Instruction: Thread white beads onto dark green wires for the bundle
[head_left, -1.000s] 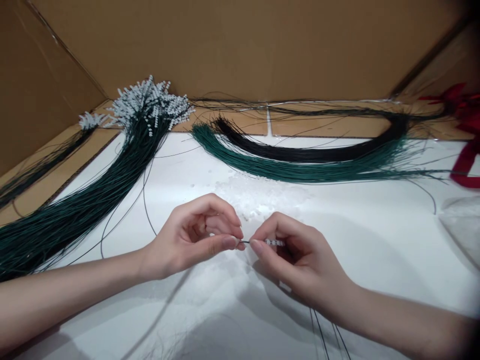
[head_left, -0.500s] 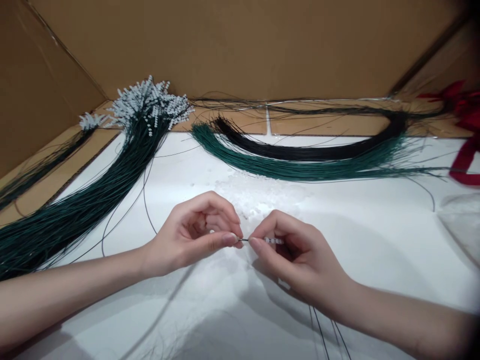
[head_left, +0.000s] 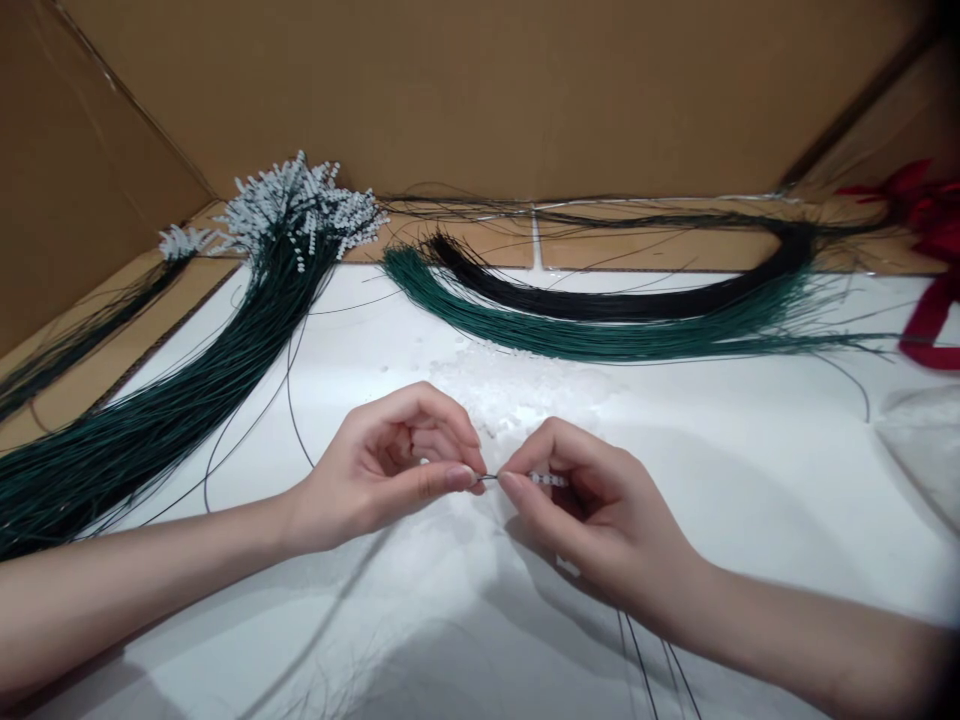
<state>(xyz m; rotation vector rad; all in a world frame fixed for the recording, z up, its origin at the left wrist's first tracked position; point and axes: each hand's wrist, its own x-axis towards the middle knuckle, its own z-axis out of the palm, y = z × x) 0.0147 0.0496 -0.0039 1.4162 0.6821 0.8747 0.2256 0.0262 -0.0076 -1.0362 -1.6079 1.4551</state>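
Observation:
My left hand (head_left: pixel 390 470) and my right hand (head_left: pixel 592 510) meet fingertip to fingertip over the white table (head_left: pixel 750 480). The right hand pinches a thin dark wire with small white beads (head_left: pixel 547 480) strung on it. Thumb and forefinger of the left hand are pinched at the wire's tip (head_left: pixel 487 477); what they hold there is too small to make out. A scatter of loose white beads (head_left: pixel 517 390) lies just beyond both hands. A few thin wires (head_left: pixel 645 670) trail toward me under the right wrist.
A thick bundle of green wires (head_left: pixel 187 400) with white beaded ends (head_left: pixel 300 205) fans out at the left. Bare green wires (head_left: pixel 600 340) and black wires (head_left: pixel 637 300) curve across the back. Cardboard walls (head_left: pixel 480 90) enclose the table. Red ribbon (head_left: pixel 930 300) and clear plastic (head_left: pixel 922 440) sit at the right.
Both hands have drifted slightly up the picture and stayed pinched together at the wire; nothing else moved.

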